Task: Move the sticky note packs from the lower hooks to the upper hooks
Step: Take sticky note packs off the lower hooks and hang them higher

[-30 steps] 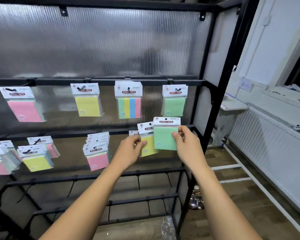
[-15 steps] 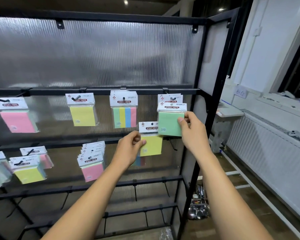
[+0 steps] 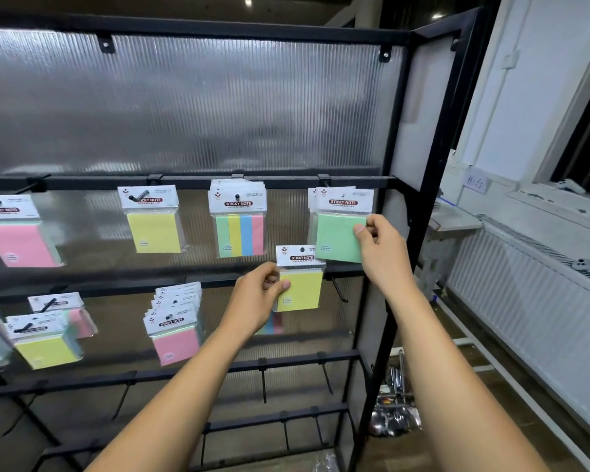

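The right hand [image 3: 382, 248] pinches a green pack [image 3: 338, 238] up at the top-right hook [image 3: 325, 181] of the rack [image 3: 419, 212]; the left hand [image 3: 256, 298] pinches a yellow pack [image 3: 302, 287] just below.

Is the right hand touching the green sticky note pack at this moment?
Touching. The head view shows the right hand pinching the green pack at its right edge, with the thumb pressed on the front face.

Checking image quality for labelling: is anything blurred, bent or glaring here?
Head view: wide lens bows the rack frame; head view, left edge: pink pack smeared; head view, centre: green pack in the right hand sharp, ribbed panel softly sheened.
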Demonstrator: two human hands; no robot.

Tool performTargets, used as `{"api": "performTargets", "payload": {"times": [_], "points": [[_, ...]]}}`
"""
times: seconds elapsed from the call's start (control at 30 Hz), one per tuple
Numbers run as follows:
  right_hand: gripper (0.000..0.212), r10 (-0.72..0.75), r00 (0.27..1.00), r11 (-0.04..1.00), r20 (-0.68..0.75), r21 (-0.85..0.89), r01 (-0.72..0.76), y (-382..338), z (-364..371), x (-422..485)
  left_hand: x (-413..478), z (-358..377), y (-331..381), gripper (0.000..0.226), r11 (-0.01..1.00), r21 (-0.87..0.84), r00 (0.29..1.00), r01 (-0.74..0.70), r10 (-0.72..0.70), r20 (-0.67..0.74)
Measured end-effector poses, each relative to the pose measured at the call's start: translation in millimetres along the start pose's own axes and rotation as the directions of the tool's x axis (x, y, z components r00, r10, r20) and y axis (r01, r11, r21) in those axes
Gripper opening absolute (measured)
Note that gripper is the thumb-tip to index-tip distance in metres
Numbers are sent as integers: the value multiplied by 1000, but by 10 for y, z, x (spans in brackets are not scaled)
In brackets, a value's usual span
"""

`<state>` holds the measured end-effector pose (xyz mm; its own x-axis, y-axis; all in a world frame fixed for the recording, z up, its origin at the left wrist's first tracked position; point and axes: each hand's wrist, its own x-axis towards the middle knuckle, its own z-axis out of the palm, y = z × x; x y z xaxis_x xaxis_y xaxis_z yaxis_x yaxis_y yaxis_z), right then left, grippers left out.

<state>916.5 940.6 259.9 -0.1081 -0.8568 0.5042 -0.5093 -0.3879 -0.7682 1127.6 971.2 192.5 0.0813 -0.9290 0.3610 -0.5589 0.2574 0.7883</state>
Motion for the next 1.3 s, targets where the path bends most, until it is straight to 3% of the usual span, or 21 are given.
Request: {"api": "performTargets", "payload": {"times": [0.53, 0.7, 0.9, 1.3], "points": [[11, 0, 1000, 997, 14, 73, -2, 120, 33, 69, 38, 67, -79, 2, 1000, 8, 1000, 8, -8, 5], [32, -27, 999, 999, 28, 20, 26, 143, 30, 58, 46, 70, -65, 2, 1000, 9, 1000, 11, -11, 3], [16, 1, 999, 999, 32, 36, -2, 155, 44, 79, 45, 67, -48, 2, 1000, -3, 1000, 9, -9, 3], [23, 105, 994, 994, -12, 11, -105, 215, 267, 161, 16, 61, -129, 4, 999, 46, 1000, 27, -26, -17]]}}
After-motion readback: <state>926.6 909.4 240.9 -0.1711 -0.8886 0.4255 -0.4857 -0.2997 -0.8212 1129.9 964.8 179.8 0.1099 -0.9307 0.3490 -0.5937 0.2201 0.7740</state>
